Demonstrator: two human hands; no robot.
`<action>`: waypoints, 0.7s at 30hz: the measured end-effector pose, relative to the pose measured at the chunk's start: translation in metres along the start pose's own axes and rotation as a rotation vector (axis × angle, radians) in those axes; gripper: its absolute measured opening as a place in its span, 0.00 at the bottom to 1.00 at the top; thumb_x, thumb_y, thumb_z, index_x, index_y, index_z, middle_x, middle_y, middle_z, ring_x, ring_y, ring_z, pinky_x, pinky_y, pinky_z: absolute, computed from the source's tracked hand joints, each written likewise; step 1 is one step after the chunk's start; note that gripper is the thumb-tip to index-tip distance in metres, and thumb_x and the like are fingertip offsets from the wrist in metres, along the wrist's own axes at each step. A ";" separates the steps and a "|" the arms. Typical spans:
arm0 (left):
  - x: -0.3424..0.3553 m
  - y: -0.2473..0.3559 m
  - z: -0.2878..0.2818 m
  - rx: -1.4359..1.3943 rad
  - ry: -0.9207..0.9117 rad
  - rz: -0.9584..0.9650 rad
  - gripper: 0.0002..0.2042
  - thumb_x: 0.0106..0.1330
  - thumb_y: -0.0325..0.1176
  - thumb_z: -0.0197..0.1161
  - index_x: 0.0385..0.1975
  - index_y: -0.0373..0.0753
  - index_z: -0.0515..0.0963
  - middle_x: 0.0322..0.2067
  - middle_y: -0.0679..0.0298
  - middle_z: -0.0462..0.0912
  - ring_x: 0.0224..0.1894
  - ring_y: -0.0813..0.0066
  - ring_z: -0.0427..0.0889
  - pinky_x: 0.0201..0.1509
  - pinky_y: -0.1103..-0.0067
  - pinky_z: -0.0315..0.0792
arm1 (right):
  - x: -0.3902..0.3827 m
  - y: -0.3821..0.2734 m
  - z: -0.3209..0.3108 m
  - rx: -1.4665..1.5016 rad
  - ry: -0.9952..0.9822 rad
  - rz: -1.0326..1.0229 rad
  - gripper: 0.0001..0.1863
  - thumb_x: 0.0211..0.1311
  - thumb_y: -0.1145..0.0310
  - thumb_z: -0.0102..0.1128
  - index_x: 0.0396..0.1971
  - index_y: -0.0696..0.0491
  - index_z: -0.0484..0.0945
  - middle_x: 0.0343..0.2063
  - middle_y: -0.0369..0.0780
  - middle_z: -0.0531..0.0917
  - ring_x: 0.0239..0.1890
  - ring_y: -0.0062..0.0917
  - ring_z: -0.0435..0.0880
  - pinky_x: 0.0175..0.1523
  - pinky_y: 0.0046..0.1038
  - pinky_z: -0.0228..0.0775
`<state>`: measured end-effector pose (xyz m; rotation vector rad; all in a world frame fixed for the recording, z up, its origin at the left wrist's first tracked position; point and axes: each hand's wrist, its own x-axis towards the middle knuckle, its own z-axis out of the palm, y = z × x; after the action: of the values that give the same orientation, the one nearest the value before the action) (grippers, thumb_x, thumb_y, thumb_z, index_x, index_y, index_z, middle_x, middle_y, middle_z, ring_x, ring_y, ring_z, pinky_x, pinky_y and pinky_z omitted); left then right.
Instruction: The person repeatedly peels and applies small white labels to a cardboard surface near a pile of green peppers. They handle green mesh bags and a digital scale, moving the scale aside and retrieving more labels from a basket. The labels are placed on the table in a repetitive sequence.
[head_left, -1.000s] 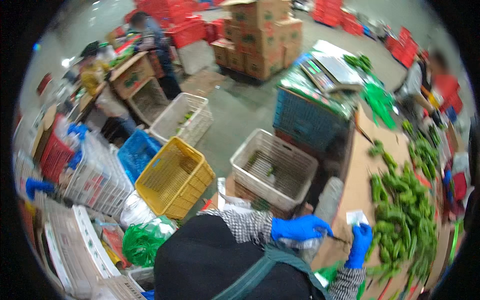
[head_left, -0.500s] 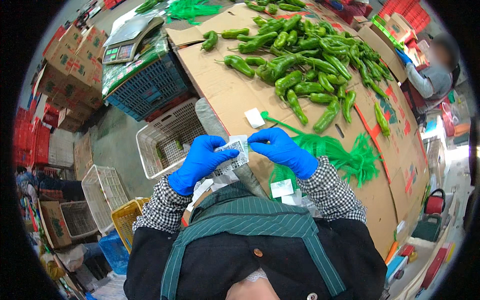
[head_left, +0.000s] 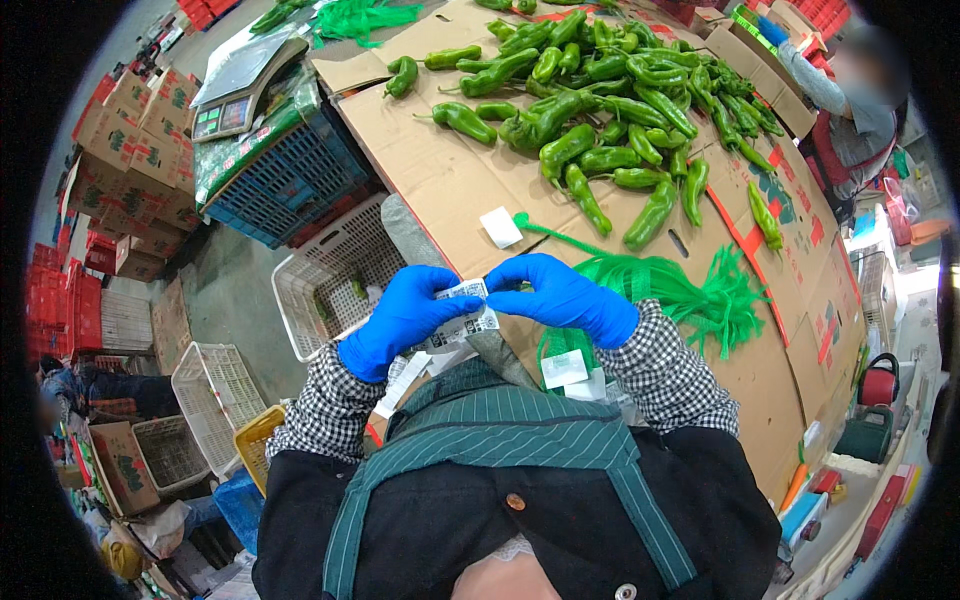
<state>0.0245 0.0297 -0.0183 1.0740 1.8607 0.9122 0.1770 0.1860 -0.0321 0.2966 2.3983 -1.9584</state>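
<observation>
Two blue-gloved hands, left [head_left: 400, 318] and right [head_left: 565, 295], pinch a strip of white printed labels [head_left: 460, 312] at chest height; green net bags [head_left: 660, 290] lie unfilled, long green peppers [head_left: 600, 110] loose on the cardboard-covered table [head_left: 440, 170].

Lots of long green peppers [head_left: 600, 110] lying on flat brown cardboard [head_left: 440, 170]. Bunches of green net bags [head_left: 680, 290] just beside them. One small white paper square [head_left: 500, 227] on the cardboard. A weighing scale [head_left: 240, 85] on top of a blue crate [head_left: 290, 185]. A white basket [head_left: 335, 275] below the crate. Brown boxes [head_left: 120, 170] stacked far left. Another person's grey sleeve [head_left: 820, 85] at the top right.
</observation>
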 end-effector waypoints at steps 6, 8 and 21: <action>-0.003 -0.013 -0.005 -0.175 -0.232 0.083 0.15 0.57 0.36 0.65 0.37 0.31 0.79 0.30 0.60 0.82 0.32 0.77 0.79 0.38 0.79 0.72 | 0.005 0.022 0.001 0.244 -0.031 0.036 0.15 0.50 0.66 0.65 0.37 0.59 0.79 0.28 0.37 0.81 0.30 0.17 0.76 0.37 0.22 0.69; -0.013 -0.026 -0.018 -0.164 -0.260 -0.073 0.15 0.56 0.34 0.66 0.40 0.32 0.78 0.34 0.60 0.82 0.36 0.75 0.79 0.44 0.80 0.72 | -0.001 0.027 -0.010 0.235 0.049 0.089 0.14 0.50 0.67 0.66 0.35 0.59 0.79 0.28 0.36 0.81 0.29 0.15 0.75 0.36 0.20 0.68; -0.049 -0.041 0.044 -0.347 -0.138 -0.107 0.13 0.59 0.37 0.63 0.37 0.34 0.80 0.29 0.60 0.83 0.32 0.79 0.78 0.36 0.80 0.72 | -0.005 0.003 -0.022 -0.357 -0.178 0.440 0.17 0.54 0.56 0.62 0.31 0.56 0.81 0.22 0.42 0.80 0.22 0.23 0.76 0.33 0.26 0.69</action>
<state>0.0656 -0.0222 -0.0592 0.7960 1.5605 1.0251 0.1841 0.2078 -0.0298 0.5495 2.2652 -1.2933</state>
